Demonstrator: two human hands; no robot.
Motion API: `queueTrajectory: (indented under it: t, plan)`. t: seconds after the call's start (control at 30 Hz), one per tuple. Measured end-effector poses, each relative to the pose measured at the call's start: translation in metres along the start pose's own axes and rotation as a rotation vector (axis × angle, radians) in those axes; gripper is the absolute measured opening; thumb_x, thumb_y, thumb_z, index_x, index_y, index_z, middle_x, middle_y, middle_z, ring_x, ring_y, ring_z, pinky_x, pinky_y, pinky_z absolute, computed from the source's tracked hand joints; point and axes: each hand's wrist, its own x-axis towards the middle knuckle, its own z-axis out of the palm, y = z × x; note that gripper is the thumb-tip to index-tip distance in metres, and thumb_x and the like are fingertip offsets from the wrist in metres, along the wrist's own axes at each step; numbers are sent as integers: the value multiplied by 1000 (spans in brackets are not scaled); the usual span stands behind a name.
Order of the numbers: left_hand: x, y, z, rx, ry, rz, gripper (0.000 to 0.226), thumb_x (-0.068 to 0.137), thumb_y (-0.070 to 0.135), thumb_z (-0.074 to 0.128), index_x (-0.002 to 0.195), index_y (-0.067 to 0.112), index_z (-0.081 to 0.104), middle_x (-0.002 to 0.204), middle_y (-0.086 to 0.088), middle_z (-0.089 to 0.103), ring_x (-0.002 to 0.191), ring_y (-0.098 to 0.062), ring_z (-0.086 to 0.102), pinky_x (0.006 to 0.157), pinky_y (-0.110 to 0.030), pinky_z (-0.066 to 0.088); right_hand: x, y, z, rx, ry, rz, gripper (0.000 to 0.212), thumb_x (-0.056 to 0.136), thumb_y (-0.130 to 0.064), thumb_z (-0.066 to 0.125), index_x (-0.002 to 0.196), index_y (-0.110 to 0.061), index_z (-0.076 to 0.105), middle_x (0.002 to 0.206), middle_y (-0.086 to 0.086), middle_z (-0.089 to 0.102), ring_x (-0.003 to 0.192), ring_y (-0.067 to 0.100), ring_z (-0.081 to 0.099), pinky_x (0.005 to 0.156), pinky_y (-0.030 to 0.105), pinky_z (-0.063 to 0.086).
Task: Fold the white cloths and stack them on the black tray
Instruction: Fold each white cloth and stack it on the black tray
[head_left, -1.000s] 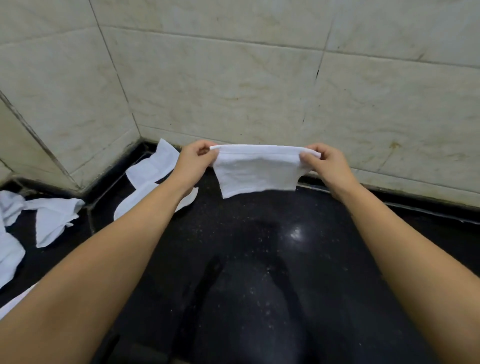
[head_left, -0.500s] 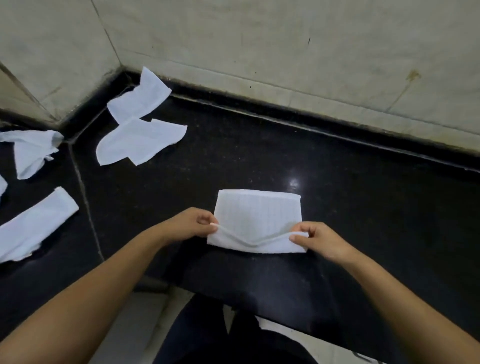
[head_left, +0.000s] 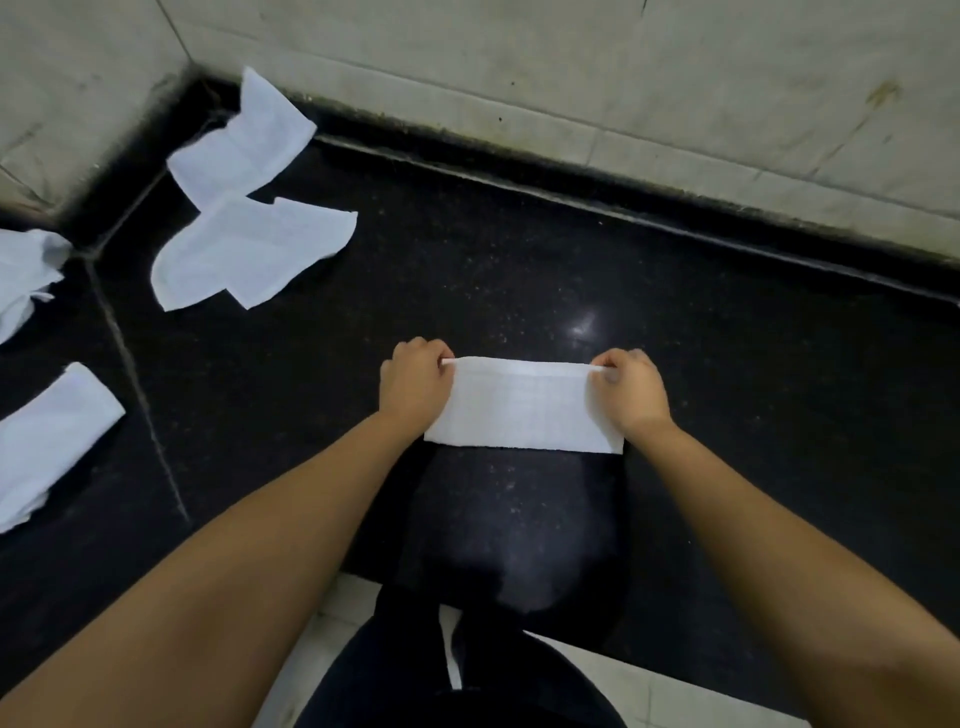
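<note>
Black speckled stone counter (head_left: 519, 270), stained tiled wall (head_left: 571, 62) behind. Left hand (head_left: 415, 384) and right hand (head_left: 631, 392) pinch the folded white cloth (head_left: 522, 410) at its far corners.

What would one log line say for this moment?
step: folding | left hand: pinches far left corner of white cloth | right hand: pinches far right corner | cloth: on black counter | tray: unseen

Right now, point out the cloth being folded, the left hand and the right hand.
cloth being folded (head_left: 524, 410), head view, middle of its flat top layer.
left hand (head_left: 414, 384), head view, back of the hand, pinching the far left corner.
right hand (head_left: 631, 389), head view, back of the hand, pinching the far right corner.
</note>
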Motion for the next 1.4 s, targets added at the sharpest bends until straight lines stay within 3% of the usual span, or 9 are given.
queueTrajectory:
  t: [0.13, 0.23, 0.37, 0.57, 0.73, 0.9, 1.17, 1.3, 1.4]
  plan:
    - [-17, -13, 10, 71, 52, -3, 49, 91, 30, 53, 136, 18, 38, 131, -8, 44, 120, -25, 42, 98, -39, 35, -4, -12, 10, -276, 58, -118, 36, 91, -17, 49, 127, -19, 52, 133, 7, 44, 125, 27, 37, 104, 40, 28]
    - [-38, -21, 12, 95, 77, -38, 63, 90, 42, 53, 143, 17, 29, 137, -8, 39, 124, -25, 39, 100, -38, 33, -1, -53, 24, -282, -70, -331, 41, 93, -20, 49, 134, -20, 46, 135, 6, 45, 127, 26, 38, 104, 40, 28]
    - [-59, -31, 20, 206, 78, -46, 65, 90, 51, 48, 142, 18, 30, 140, -6, 39, 127, -23, 37, 101, -37, 30, 0, -110, 61, -377, -333, -491, 45, 94, -31, 50, 138, -21, 41, 135, 6, 46, 127, 26, 40, 104, 42, 32]
    - [-59, -36, 17, 244, 12, -65, 54, 91, 49, 46, 136, 21, 37, 139, -3, 35, 128, -21, 33, 103, -35, 28, 12, -139, 71, -544, -551, -380, 35, 92, -29, 55, 125, -16, 52, 121, 7, 58, 113, 26, 54, 101, 40, 39]
    - [-42, -24, 0, -1, -95, -95, 32, 90, 38, 52, 116, 19, 49, 118, 0, 49, 113, -19, 44, 93, -34, 36, 17, -145, 40, -188, -669, -397, 10, 89, -24, 60, 97, -19, 58, 96, 1, 57, 86, 14, 54, 68, 24, 42]
    - [-1, 7, -68, -452, 18, -18, 19, 91, 21, 55, 79, 7, 57, 67, 2, 49, 65, -14, 47, 61, -28, 35, 30, -164, -25, 154, -466, -475, 8, 86, -13, 63, 93, -16, 61, 93, 3, 62, 83, 14, 57, 69, 23, 45]
    - [-11, 43, -134, -490, 251, 352, 11, 89, 15, 61, 94, 9, 69, 82, 6, 62, 76, -1, 55, 69, -11, 41, -6, -157, -87, 571, -275, -628, 24, 86, -1, 63, 80, -23, 58, 80, -6, 58, 74, 7, 50, 68, 13, 41]
    - [-49, 6, -92, -512, 99, 284, 13, 85, 11, 67, 96, 15, 71, 89, 10, 67, 84, 8, 60, 79, -8, 44, -31, -105, -48, 492, -377, -567, 26, 84, -1, 66, 80, -26, 60, 83, -2, 61, 79, 15, 52, 76, 27, 42]
    - [-79, -24, -54, -444, -75, 215, 16, 85, 10, 67, 97, 18, 73, 96, 8, 69, 92, 5, 63, 85, -10, 47, -59, -58, -12, 395, -497, -474, 22, 84, -6, 66, 79, -27, 61, 81, -9, 63, 76, 4, 56, 75, 23, 44]
